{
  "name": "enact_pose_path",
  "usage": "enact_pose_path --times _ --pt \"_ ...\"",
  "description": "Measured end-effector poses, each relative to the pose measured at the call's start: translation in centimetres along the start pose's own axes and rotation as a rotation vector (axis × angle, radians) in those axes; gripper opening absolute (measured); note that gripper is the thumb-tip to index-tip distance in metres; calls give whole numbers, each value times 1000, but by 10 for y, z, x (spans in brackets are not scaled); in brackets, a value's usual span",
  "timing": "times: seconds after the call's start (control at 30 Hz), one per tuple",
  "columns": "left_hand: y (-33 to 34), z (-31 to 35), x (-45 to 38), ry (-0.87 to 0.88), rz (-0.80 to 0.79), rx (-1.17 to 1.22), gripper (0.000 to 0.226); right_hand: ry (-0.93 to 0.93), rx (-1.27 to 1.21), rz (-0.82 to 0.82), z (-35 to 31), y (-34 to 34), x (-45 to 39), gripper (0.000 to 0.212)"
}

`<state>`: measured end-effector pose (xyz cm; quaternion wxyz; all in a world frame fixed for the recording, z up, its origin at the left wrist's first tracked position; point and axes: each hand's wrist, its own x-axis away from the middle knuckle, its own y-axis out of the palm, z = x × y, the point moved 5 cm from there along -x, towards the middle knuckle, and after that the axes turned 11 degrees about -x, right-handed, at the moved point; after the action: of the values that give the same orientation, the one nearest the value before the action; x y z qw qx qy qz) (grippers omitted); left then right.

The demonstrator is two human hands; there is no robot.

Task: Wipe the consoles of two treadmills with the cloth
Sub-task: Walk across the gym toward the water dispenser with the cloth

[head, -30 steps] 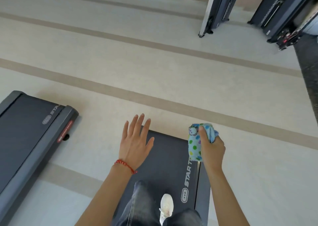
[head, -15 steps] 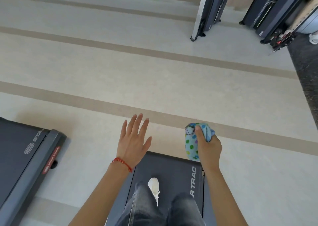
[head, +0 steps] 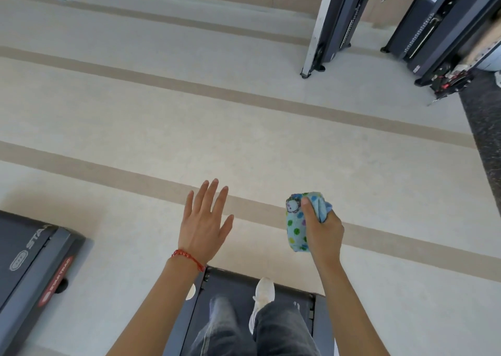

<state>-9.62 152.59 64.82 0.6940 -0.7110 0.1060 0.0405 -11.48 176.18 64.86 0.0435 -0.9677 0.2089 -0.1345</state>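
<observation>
A person stands at the rear edge of a treadmill deck (head: 230, 282), looking down. The right hand (head: 322, 233) is closed around a bunched blue dotted cloth (head: 298, 221), its long axis running away from the body, protruding past the thumb. The left hand (head: 204, 225) is flat, fingers spread, empty, level with the cloth and apart from it. No console shows near either hand. A second treadmill deck (head: 29, 260) lies left of the left hand's fingers.

The cloth (head: 297, 221) is light blue with green, blue and yellow dots and a small cartoon face, bunched into an upright roll. Two dark treadmill decks show: one (head: 254, 296) below, another (head: 29, 258) at left.
</observation>
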Motion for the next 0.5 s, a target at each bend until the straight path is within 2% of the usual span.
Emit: enact_pose_path --times 0.27,0.5 --pt "23 -2 -67 -74 -19 -2 53 -32 55 -70 -19 32 -79 24" --pt "73 -31 -132 -106 19 6 54 -69 48 -142 -11 95 -149 22"
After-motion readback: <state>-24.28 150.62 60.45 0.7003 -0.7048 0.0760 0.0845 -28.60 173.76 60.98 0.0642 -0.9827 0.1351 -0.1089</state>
